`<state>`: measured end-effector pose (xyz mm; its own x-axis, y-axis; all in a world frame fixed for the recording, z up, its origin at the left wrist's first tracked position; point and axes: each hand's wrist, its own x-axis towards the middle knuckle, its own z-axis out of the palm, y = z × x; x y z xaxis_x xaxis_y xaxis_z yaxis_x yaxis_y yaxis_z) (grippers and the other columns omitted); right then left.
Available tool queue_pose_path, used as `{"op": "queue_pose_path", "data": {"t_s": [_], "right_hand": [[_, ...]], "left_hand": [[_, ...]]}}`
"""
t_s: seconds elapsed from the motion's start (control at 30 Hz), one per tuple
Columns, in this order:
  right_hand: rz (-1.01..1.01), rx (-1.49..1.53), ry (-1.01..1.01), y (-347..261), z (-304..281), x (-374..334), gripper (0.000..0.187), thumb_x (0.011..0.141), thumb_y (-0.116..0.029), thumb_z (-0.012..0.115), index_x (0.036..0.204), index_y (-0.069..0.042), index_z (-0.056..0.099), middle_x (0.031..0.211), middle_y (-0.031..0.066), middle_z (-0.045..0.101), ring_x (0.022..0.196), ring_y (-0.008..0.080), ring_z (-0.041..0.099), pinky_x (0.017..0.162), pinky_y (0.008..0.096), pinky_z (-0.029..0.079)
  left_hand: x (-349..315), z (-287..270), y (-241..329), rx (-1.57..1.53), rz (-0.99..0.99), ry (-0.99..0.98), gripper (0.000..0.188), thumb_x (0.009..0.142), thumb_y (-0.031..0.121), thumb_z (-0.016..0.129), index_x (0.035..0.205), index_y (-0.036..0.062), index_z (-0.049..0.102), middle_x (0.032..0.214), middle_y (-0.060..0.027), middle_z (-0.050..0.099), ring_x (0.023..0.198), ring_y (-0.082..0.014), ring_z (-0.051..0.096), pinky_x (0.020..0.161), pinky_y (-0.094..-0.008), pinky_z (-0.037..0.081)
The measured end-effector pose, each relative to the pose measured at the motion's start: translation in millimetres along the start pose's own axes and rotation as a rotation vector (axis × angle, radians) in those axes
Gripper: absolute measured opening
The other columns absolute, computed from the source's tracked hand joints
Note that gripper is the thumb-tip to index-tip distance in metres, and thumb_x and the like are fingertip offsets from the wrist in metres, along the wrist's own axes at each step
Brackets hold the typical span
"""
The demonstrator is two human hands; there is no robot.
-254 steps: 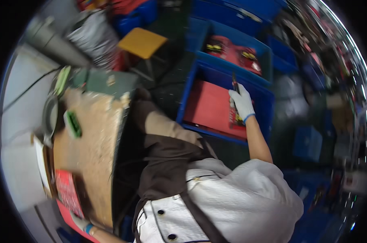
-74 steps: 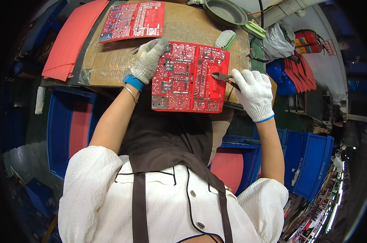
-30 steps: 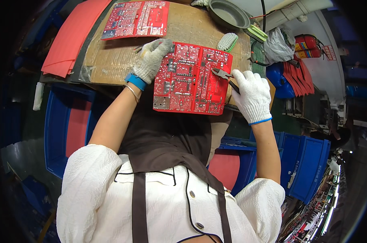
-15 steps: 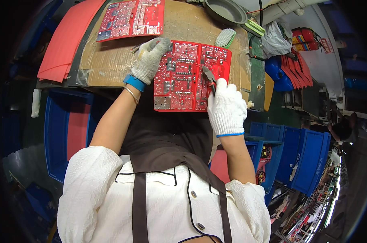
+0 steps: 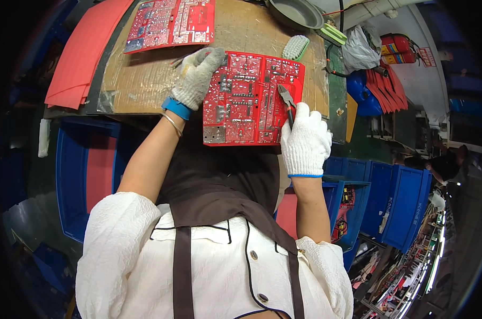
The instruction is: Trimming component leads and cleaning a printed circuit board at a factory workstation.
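Note:
A red circuit board (image 5: 241, 101), solder side up, lies tilted over the near edge of the table. My left hand (image 5: 195, 77), in a greyish work glove with a blue cuff, grips its upper left edge. Thin wire-like ends poke out beside that hand; what they belong to is hidden. My right hand (image 5: 306, 141), in a white knitted glove, is closed around diagonal cutters (image 5: 287, 98). Their jaws are over the right part of the board; whether they touch it I cannot tell. Farther off, a second red circuit board (image 5: 172, 26) rests on the cardboard.
Brown cardboard (image 5: 140, 85) covers the table. Pink foam sheets (image 5: 81, 58) are stacked at left. A brush (image 5: 295, 48) and a grey pan (image 5: 294, 13) stand at the back right. Blue crates (image 5: 73, 181) flank me on both sides. A fire extinguisher (image 5: 397, 48) is farther right.
My right hand has moved slightly right with the cutters, and their jaws have shifted from the board's middle toward its right side. My left hand keeps its hold on the board.

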<state>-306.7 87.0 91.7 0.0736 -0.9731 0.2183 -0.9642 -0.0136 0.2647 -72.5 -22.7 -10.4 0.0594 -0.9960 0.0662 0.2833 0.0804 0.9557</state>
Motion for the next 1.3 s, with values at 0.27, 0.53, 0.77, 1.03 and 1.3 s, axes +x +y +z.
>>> {"op": "queue_pose_path", "data": {"t_s": [0.27,0.53,0.77,1.03,1.3], "right_hand": [[0.188,0.438,-0.055,14.7,-1.4,9.8,0.026,0.093,-0.023,0.07,0.115,-0.01,0.065,0.097,0.0188,0.07,0.089,0.0387,0.072,0.076,0.0478,0.056],[-0.225,0.044,0.062,33.1,-2.7,21.1,0.052,0.077,-0.021,0.084,0.124,-0.014,0.063,0.1,0.0113,0.063,0.096,0.0318,0.064,0.08,0.0458,0.048],[-0.305,-0.003,0.101,38.8,3.7,31.3,0.052,0.076,-0.018,0.083,0.124,-0.015,0.063,0.1,0.0102,0.062,0.096,0.0304,0.063,0.081,0.0456,0.048],[-0.349,0.284,0.227,46.8,12.7,36.9,0.008,0.084,-0.014,0.066,0.091,-0.013,0.063,0.078,0.0113,0.065,0.073,0.0319,0.065,0.063,0.0478,0.05],[-0.287,0.153,0.296,50.4,23.1,30.9,0.011,0.083,-0.021,0.065,0.089,-0.012,0.064,0.08,0.0083,0.063,0.076,0.0265,0.066,0.069,0.0416,0.049]], "left_hand": [[1.1,-0.5,-1.2,-0.019,0.005,-0.003,0.032,0.103,0.029,0.069,0.114,-0.0006,0.073,0.103,-0.0028,0.075,0.09,-0.0084,0.067,0.082,-0.0266,0.056],[-1.5,1.5,1.1,-0.018,0.006,-0.007,0.03,0.104,0.028,0.067,0.111,-0.0004,0.073,0.1,-0.002,0.074,0.089,-0.0078,0.067,0.08,-0.0264,0.055],[-4.5,-5.4,4.8,-0.052,-0.022,-0.001,0.029,0.104,0.028,0.067,0.109,0.0002,0.073,0.098,-0.0015,0.074,0.087,-0.0073,0.066,0.077,-0.0261,0.055],[7.9,-21.4,-16.4,0.331,0.05,0.112,0.044,0.104,0.03,0.066,0.129,-0.0059,0.069,0.12,-0.0145,0.074,0.11,-0.0211,0.068,0.098,-0.0351,0.054],[33.0,-47.7,-44.5,-0.051,-0.06,-0.092,0.032,0.11,0.029,0.055,0.114,-0.0016,0.065,0.104,-0.0009,0.067,0.091,-0.0101,0.064,0.084,-0.0301,0.054]]}}
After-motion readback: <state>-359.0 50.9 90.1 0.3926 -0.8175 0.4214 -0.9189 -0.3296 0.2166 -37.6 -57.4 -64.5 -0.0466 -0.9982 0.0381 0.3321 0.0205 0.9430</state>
